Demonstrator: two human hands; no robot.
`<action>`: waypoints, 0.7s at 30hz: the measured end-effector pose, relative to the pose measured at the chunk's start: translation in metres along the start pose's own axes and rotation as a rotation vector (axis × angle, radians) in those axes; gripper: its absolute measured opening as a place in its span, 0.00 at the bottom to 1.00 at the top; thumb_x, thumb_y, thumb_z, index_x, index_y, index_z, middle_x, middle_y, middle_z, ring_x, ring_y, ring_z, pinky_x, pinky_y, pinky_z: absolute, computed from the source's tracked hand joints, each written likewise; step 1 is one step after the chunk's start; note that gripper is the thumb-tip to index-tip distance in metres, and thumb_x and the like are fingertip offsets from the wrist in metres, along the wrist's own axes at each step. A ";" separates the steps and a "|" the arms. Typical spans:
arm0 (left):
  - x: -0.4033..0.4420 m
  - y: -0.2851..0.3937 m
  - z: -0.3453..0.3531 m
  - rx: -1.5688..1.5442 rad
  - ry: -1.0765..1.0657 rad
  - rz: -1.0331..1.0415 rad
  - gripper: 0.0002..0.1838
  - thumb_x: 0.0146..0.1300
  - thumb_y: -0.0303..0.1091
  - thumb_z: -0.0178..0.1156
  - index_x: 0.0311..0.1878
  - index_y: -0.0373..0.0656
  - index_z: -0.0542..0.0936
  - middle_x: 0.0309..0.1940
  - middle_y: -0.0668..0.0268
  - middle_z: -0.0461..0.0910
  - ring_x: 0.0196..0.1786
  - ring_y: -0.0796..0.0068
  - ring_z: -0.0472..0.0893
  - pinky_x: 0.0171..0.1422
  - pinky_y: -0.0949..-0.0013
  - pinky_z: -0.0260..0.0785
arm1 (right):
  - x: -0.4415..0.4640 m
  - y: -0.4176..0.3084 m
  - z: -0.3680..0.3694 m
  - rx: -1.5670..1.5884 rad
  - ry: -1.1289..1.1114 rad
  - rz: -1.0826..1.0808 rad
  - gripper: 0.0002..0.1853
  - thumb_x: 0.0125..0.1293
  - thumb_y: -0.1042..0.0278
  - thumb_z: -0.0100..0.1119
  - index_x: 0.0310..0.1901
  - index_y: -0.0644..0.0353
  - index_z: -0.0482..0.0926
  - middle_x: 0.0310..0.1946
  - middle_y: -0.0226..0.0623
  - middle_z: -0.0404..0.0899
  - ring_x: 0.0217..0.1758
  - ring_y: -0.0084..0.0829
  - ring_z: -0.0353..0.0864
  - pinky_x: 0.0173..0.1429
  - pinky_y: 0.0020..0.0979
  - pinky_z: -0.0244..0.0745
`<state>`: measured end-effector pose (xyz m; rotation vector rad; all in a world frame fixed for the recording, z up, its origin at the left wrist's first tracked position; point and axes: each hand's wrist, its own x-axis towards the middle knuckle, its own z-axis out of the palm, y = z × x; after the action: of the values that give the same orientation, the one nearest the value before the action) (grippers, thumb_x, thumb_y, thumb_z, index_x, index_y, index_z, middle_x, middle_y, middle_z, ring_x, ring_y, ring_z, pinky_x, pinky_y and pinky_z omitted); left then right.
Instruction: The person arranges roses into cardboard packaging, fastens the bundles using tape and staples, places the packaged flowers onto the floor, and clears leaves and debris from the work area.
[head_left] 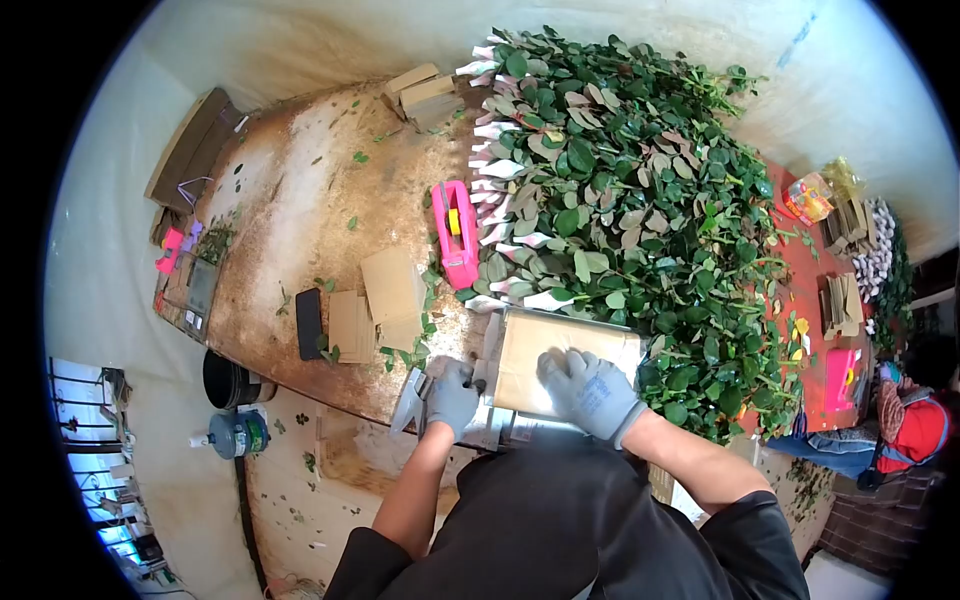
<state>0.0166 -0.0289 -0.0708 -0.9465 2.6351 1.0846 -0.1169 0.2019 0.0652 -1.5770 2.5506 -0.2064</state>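
Note:
My left hand (pixel 455 400), in a grey glove, is closed at the left end of a metal frame (pixel 487 425). A pale metal piece (pixel 409 400) juts out beside it; what the fingers grip is hidden. My right hand (pixel 590 392), gloved alike, lies on a brown cardboard sheet (pixel 523 355) with its fingers spread. The sheet rests in the metal frame at the table's front edge. Just behind it, leafy green stems (pixel 640 210) are piled high, their white-wrapped ends (pixel 500 170) facing left.
Left of the stems stands a pink tape dispenser (pixel 456 235). Cardboard pieces (pixel 392 290) and a black phone (pixel 310 324) lie on the stained table (pixel 290 200). A blue water jug (pixel 238 436) is below at left. At far right a person in red (pixel 912 432) is by another table.

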 end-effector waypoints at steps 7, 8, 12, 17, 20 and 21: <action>0.013 -0.001 0.002 -0.132 -0.256 0.049 0.14 0.57 0.24 0.65 0.48 0.36 0.86 0.41 0.48 0.88 0.46 0.54 0.88 0.53 0.58 0.77 | 0.000 0.003 0.007 -0.028 0.145 -0.030 0.17 0.64 0.66 0.56 0.54 0.57 0.77 0.49 0.37 0.80 0.42 0.37 0.81 0.37 0.39 0.81; 0.021 -0.002 -0.005 0.018 -0.189 0.080 0.12 0.58 0.25 0.66 0.46 0.35 0.86 0.39 0.49 0.88 0.43 0.56 0.87 0.50 0.58 0.77 | 0.000 0.004 0.009 -0.028 0.146 -0.029 0.17 0.64 0.66 0.56 0.54 0.57 0.77 0.49 0.37 0.80 0.42 0.37 0.81 0.37 0.39 0.81; 0.041 0.026 -0.040 -0.258 -0.010 0.043 0.12 0.62 0.30 0.67 0.46 0.34 0.86 0.35 0.52 0.87 0.37 0.62 0.85 0.44 0.60 0.76 | 0.000 -0.002 0.004 -0.001 0.135 0.001 0.19 0.66 0.65 0.57 0.58 0.58 0.76 0.45 0.41 0.78 0.44 0.41 0.81 0.38 0.42 0.80; 0.088 0.032 0.024 -0.477 0.019 -0.016 0.12 0.69 0.35 0.62 0.50 0.39 0.85 0.43 0.49 0.87 0.45 0.56 0.86 0.52 0.57 0.75 | 0.000 -0.002 0.004 -0.016 0.063 0.017 0.22 0.67 0.64 0.57 0.62 0.59 0.76 0.44 0.44 0.77 0.45 0.42 0.81 0.40 0.43 0.80; 0.086 0.032 0.032 -0.839 -0.060 -0.172 0.11 0.68 0.36 0.63 0.47 0.39 0.84 0.43 0.49 0.86 0.44 0.56 0.85 0.52 0.56 0.75 | -0.003 -0.002 0.003 -0.035 0.051 -0.011 0.22 0.68 0.63 0.57 0.62 0.58 0.76 0.44 0.44 0.77 0.45 0.42 0.81 0.41 0.43 0.81; 0.075 0.030 0.018 -0.524 -0.075 -0.067 0.11 0.67 0.37 0.64 0.45 0.39 0.84 0.42 0.49 0.86 0.43 0.56 0.85 0.51 0.56 0.75 | -0.004 -0.001 0.006 -0.085 0.024 -0.019 0.23 0.66 0.64 0.57 0.63 0.58 0.76 0.46 0.44 0.77 0.45 0.41 0.81 0.39 0.41 0.81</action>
<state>-0.0634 -0.0381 -0.0922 -1.0382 2.2762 1.7996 -0.1130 0.2042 0.0600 -1.6384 2.5963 -0.1218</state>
